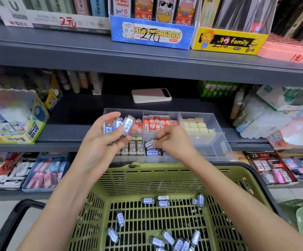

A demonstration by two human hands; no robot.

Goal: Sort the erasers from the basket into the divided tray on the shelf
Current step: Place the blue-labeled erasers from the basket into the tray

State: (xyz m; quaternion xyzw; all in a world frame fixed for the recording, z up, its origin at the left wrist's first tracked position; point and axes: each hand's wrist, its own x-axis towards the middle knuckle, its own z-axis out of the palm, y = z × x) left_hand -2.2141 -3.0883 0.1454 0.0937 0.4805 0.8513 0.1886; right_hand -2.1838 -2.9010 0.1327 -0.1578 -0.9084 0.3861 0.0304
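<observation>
A clear divided tray stands on the middle shelf, its compartments filled with red, orange, cream, 2B and blue-labelled erasers. My left hand hovers over the tray's left side, clutching several blue-and-white erasers. My right hand is over the front middle compartment, fingers pinched on one dark eraser just above the blue-labelled ones lying there. Below my arms sits the green basket, with several more blue-and-white erasers scattered on its floor.
A pink-and-white phone lies on the shelf behind the tray. A Power Glue box stands to the left, bagged goods to the right. Blue and yellow display boxes sit on the shelf above. The basket's black handle juts lower left.
</observation>
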